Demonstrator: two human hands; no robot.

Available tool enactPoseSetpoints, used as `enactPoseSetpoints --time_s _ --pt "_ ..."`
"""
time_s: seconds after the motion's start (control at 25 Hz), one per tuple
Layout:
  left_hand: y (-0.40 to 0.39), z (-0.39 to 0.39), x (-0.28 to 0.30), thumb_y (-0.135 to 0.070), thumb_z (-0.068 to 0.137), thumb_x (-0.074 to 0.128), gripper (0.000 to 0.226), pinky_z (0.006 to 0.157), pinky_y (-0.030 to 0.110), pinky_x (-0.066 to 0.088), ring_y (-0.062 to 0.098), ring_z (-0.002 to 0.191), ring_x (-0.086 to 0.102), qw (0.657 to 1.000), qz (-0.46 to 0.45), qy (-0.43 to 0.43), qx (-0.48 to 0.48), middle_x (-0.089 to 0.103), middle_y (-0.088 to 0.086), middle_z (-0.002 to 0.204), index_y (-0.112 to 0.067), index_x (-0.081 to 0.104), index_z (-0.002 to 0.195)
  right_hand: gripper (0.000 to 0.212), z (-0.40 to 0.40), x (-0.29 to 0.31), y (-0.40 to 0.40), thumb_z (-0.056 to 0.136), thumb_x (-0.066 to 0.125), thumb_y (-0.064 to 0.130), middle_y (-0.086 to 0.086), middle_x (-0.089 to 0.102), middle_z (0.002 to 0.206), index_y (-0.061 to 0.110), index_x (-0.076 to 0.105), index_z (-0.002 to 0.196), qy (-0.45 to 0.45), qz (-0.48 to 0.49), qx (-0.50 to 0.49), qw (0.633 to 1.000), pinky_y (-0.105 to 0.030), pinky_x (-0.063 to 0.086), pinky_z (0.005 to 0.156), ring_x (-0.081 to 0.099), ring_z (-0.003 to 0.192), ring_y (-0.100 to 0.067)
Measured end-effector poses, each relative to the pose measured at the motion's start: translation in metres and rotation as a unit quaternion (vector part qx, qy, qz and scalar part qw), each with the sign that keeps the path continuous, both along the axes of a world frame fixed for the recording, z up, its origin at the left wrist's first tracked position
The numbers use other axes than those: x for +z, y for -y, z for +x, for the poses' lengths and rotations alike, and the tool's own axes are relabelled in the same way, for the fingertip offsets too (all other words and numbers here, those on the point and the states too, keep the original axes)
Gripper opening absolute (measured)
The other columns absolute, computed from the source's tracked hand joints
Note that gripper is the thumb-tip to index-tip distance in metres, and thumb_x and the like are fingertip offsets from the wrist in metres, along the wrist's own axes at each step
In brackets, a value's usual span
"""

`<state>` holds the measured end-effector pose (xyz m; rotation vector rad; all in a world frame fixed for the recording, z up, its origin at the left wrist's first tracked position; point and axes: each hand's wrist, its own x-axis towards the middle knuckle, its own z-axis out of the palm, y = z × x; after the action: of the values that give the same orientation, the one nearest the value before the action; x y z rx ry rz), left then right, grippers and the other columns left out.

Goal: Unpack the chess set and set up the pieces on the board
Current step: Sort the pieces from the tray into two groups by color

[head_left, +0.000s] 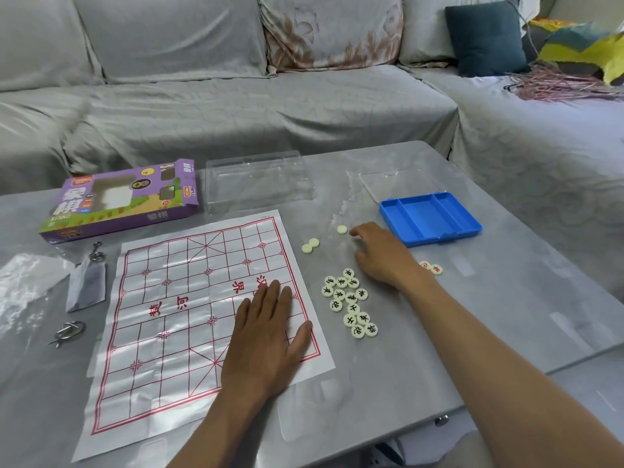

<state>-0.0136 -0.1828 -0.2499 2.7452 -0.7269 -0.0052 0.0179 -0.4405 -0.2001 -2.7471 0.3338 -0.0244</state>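
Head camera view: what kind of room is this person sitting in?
Most likely a living room at home. A grey-covered sofa with cushions, including a dark teal cushion, wraps round a low grey table, where a paper chess board and loose pieces are laid out for play.

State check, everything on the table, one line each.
board: unfolded flat, no pieces on it
left hand: flat on board, fingers straight
right hand: reaching toward a blank-side-up piece, holding nothing
piece cluster: face up, beside board
blue tray: empty
clear lid: off
purple box: end flap open
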Motion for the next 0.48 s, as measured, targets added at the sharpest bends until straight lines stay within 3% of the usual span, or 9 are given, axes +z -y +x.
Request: enactPoseSetpoints --time_s 0.12,0.2,0.32,0.4,0.48 --pt "-0.001 0.000 0.000 -0.069 0.086 0.002 0.078 0.119 0.031 -0.009 0.008 0.148 -0.012 1.000 0.007 -0.001 0.002 -0.007 -0.011 0.162 -0.032 0.003 0.155 0.065 0.016 -0.007 -0.002 0.093 0.041 0.008 0.005 0.019 0.159 0.030 0.020 0.151 -0.025 -0.014 -0.013 1.000 -0.043 0.039 0.101 0.036 0.132 -0.031" --pt "0.000 -0.001 0.001 -0.070 0.085 0.001 0.079 0.119 0.030 -0.010 0.007 0.147 -0.014 1.000 0.009 -0.004 0.006 -0.009 -0.012 0.161 -0.033 0.001 0.155 0.069 0.023 -0.008 -0.005 0.094 0.038 0.009 0.010 0.009 0.161 0.035 0.012 0.152 -0.034 -0.026 -0.005 0.999 -0.045 0.041 0.098 0.034 0.132 -0.032" --pt "0.000 -0.001 0.001 -0.070 0.085 0.001 0.078 0.119 0.031 -0.010 0.007 0.147 -0.015 1.000 0.004 -0.006 0.006 -0.010 -0.012 0.161 -0.033 0.000 0.154 0.057 0.031 -0.011 -0.010 0.095 0.036 0.010 0.007 0.022 0.157 0.031 0.029 0.148 -0.049 -0.070 0.024 0.996 -0.042 0.042 0.095 0.037 0.126 -0.030" --pt "0.001 -0.001 0.000 -0.071 0.085 0.001 0.079 0.119 0.032 -0.009 0.007 0.147 -0.015 1.000 0.005 -0.009 0.006 -0.010 -0.012 0.161 -0.033 0.001 0.154 0.041 0.031 -0.015 -0.011 0.096 0.039 0.010 -0.001 0.041 0.141 0.024 0.049 0.133 -0.010 -0.068 0.004 0.998 -0.036 0.043 0.087 0.044 0.116 -0.026" --pt "0.001 -0.001 0.001 -0.071 0.083 0.000 0.081 0.120 0.032 -0.008 0.007 0.147 -0.014 1.000 0.002 -0.008 0.007 -0.010 -0.012 0.161 -0.033 0.001 0.154 0.028 0.028 -0.016 -0.010 0.098 0.042 0.013 -0.005 0.049 0.125 0.020 0.057 0.121 0.016 -0.052 -0.021 0.998 -0.032 0.042 0.081 0.049 0.108 -0.024"
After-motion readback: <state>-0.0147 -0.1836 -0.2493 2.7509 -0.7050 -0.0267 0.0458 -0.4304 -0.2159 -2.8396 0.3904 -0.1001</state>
